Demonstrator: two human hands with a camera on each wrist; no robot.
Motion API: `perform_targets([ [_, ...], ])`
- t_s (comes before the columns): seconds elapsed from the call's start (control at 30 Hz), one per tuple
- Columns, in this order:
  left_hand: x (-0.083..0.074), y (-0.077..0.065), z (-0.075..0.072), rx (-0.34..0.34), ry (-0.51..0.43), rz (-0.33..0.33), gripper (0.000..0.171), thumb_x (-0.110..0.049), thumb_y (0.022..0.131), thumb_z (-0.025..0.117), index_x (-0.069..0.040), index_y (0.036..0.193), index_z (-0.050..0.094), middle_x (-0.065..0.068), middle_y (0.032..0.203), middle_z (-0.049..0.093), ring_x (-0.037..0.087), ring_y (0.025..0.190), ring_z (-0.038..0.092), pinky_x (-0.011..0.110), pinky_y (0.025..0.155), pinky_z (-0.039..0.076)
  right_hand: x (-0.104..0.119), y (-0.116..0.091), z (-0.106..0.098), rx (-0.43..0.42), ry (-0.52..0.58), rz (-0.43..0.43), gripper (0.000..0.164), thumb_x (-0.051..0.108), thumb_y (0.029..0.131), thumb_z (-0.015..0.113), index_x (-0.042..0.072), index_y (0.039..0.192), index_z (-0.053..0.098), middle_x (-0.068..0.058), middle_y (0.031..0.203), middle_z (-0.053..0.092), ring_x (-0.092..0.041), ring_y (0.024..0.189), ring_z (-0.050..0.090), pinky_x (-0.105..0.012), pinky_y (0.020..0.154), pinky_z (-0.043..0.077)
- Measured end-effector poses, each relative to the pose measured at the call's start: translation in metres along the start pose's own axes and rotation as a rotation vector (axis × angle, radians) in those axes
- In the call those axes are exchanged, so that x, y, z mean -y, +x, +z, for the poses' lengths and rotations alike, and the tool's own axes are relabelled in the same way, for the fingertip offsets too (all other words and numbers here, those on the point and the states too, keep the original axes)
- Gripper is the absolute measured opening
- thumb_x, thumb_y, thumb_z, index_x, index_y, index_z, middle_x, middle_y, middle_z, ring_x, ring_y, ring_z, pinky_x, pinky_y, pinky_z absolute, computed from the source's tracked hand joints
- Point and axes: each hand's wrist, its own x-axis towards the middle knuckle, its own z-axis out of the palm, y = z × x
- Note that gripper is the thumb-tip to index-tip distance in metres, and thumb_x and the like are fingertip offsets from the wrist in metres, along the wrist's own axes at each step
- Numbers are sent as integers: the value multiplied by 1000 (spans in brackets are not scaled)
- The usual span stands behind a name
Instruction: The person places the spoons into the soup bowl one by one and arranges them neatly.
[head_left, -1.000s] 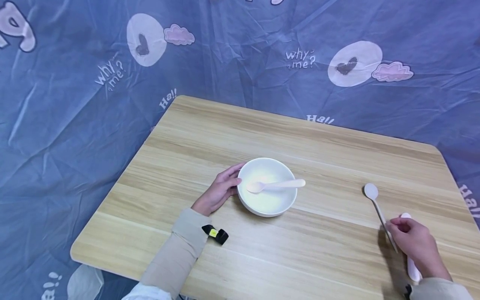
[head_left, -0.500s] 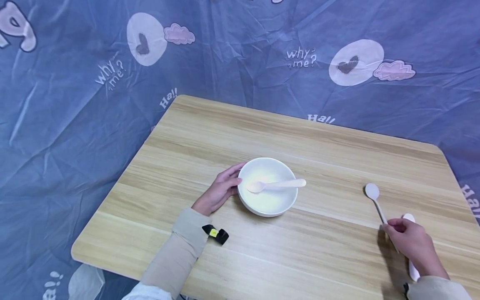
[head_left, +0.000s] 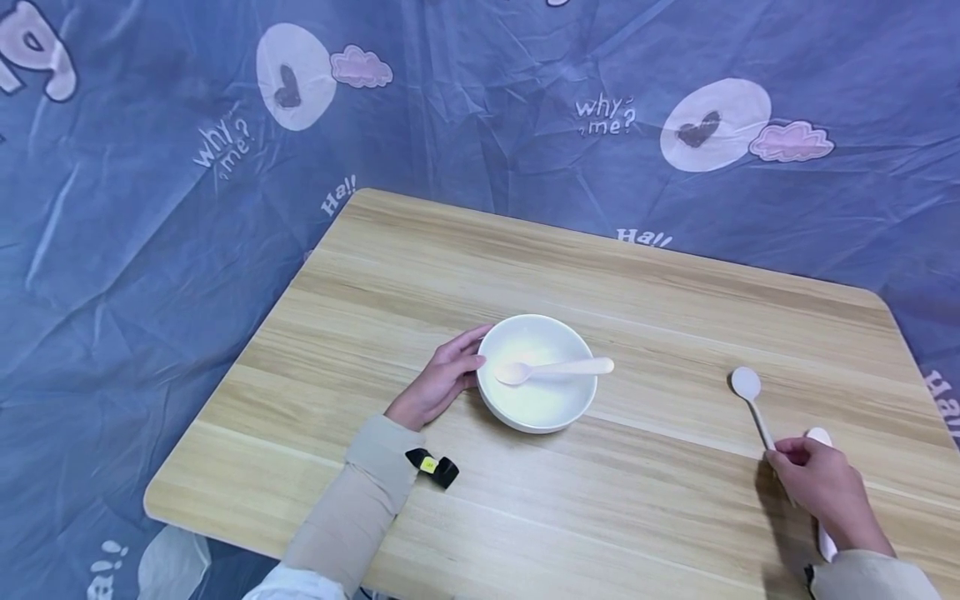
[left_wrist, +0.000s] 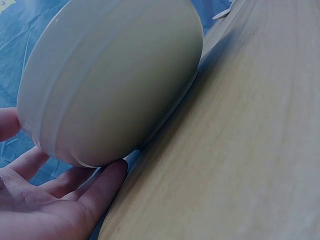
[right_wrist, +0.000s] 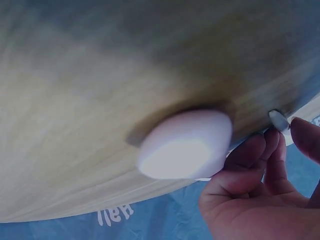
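Note:
My left hand (head_left: 438, 379) holds the white bowl (head_left: 536, 412) by its left side. Its thumb lies at the rim, and its fingers touch the outer wall in the left wrist view. Across the bowl rests a pale spoon (head_left: 570, 367), its handle end over the right rim. Farther right, my right hand (head_left: 825, 483) pinches the thin handle of a long spoon (head_left: 746, 383) with a round, flat-looking head. Beneath that hand lies a white spoon-like utensil (head_left: 827, 546), its middle hidden; one rounded pinkish-white end (right_wrist: 185, 145) looms large in the right wrist view.
Everything stands on a light wood-grain table (head_left: 637, 500) with rounded corners. A blue printed cloth (head_left: 480, 108) hangs behind and to the left of it. A black strap piece with a yellow label (head_left: 431, 467) sticks out from the left cuff.
My right thumb and fingers have closed on the long spoon's handle, shifting slightly left. The left hand and bowl keep their places; the whole view drifts a little.

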Motion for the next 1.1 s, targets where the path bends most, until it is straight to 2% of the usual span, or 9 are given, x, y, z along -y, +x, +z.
perform_targets([
  [0.63,-1,1,2,-9,-1,-8,56,-7,94,46,-6,147,29,18,149,35,35,130,39,30,88,49,0,-1,-1,-19,15,-18,32,23,87,59,-7,100,62,-3,76,64,-11,66,49,-26,56,37],
  [1.1,-2,0,3,-11,-3,-5,56,-6,94,45,-5,147,28,18,149,34,35,132,38,30,88,49,6,-9,-6,-77,44,-41,35,25,89,58,-5,104,61,2,78,62,0,64,45,-22,55,35],
])
